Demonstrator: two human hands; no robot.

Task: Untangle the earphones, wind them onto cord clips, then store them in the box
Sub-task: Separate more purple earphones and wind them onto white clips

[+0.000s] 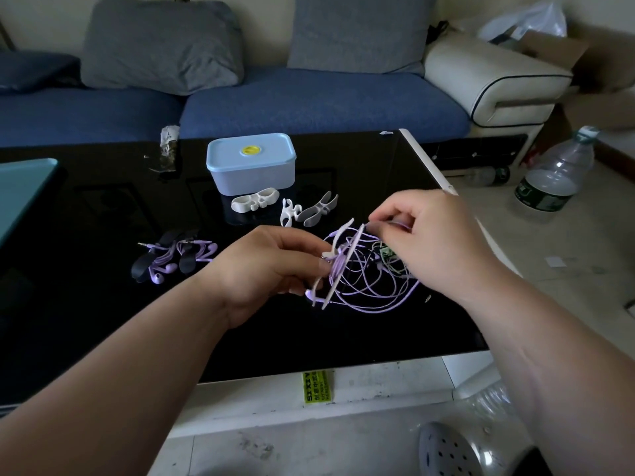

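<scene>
My left hand (266,266) grips a white cord clip (338,261) with purple earphone cord wound round its middle. My right hand (429,242) pinches a strand of the purple cord (374,290) just above the clip's top end. Loose loops of that cord lie tangled on the black table (103,207), mixed with a green earphone (386,252). To the left lie two purple earphones wound on black clips (171,257). Three spare white clips (254,202) (290,211) (318,209) lie in front of the light blue box (251,163), whose lid is on.
A teal object (24,190) sits at the table's left edge. A crumpled wrapper (168,146) lies at the back. Behind the table stands a blue sofa (309,104). A plastic water bottle (556,173) stands on the floor to the right.
</scene>
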